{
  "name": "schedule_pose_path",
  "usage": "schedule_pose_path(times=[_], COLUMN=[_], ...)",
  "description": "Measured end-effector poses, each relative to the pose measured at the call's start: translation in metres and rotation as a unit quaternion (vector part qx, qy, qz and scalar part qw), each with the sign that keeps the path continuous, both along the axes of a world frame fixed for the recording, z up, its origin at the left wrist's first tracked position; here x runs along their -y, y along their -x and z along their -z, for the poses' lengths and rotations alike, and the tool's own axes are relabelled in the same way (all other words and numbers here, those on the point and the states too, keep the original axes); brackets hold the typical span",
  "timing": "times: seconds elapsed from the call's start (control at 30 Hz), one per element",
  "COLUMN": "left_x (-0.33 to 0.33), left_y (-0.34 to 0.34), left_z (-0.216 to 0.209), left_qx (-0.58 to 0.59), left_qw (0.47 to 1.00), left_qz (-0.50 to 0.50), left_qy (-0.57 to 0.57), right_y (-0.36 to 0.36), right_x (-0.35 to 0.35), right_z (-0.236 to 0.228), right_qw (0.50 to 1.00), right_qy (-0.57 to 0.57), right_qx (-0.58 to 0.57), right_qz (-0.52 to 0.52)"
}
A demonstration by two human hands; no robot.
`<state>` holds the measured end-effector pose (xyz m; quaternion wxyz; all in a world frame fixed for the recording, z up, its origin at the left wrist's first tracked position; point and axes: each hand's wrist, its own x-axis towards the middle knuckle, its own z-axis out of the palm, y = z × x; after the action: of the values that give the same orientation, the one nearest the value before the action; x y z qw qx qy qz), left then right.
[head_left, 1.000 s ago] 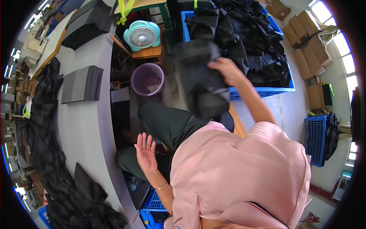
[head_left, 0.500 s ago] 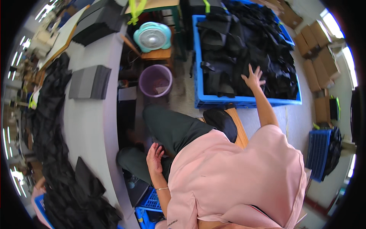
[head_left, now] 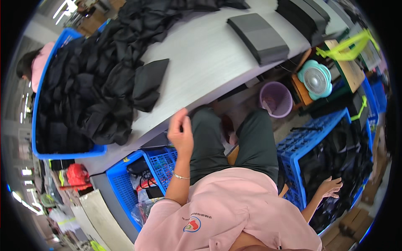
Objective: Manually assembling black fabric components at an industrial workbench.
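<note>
My left hand [head_left: 181,134] is raised beside the edge of the grey-white table [head_left: 188,83], above my left thigh. Its fingers are loosely bent with a gap between them, and I see nothing in them. At the lower right, my right hand [head_left: 330,187] reaches over black padded fabric pieces [head_left: 335,154] in a large blue crate [head_left: 295,184]. The fingers of that hand are spread and hold nothing; whether they touch the pieces I cannot tell. Left of the table's near edge, a heap of black cloth [head_left: 100,83] fills a blue bin [head_left: 38,125], with a flat black piece [head_left: 150,83] next to it.
Stacked grey-black sheets [head_left: 259,37] lie on the table, with a darker stack [head_left: 305,19] behind. A purple bucket [head_left: 276,98] and a turquoise fan [head_left: 315,79] stand to the right. A blue basket [head_left: 121,184] of odds and ends is at my left. Another person [head_left: 39,65] is beyond the bin.
My view has swung left, bringing the cloth-filled bin and blue basket into sight. My right hand has left its place over the crate's middle and now hangs nearer my side. My left hand has risen.
</note>
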<state>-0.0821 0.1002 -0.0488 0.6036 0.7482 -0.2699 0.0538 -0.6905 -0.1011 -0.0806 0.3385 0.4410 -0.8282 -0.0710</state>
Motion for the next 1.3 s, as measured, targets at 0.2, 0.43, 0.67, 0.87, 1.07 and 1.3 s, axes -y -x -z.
schedule_pose_path(times=[0.2,0.43,0.67,0.87,1.07,1.3], left_x=[-0.017,-0.014,0.008,-0.002,0.016,0.039], left_y=[-0.100,-0.130,-0.070,-0.031,-0.057,-0.017], left_z=[-0.056,-0.017,-0.028,-0.031,-0.048,-0.082], left_qx=[0.141,-0.095,-0.420,-0.026,0.149,0.131], left_qw=[0.948,0.986,0.854,0.979,0.983,0.988], left_qz=[-0.283,-0.129,0.074,-0.200,-0.037,0.085], left_qy=[-0.032,0.054,0.298,0.026,-0.102,-0.020], right_y=[-0.211,-0.474,-0.588,-0.583,-0.566,-0.537], right_x=[0.034,-0.040,-0.081,-0.053,-0.063,-0.079], right_z=[-0.014,-0.045,-0.076,-0.066,-0.084,-0.091], right_qw=[0.787,0.442,0.281,0.357,0.391,0.339], right_qy=[0.003,-0.223,-0.224,-0.165,-0.072,0.008], right_qx=[0.320,0.501,0.664,0.565,0.428,0.364], right_qz=[-0.527,-0.710,-0.656,-0.726,-0.812,-0.868])
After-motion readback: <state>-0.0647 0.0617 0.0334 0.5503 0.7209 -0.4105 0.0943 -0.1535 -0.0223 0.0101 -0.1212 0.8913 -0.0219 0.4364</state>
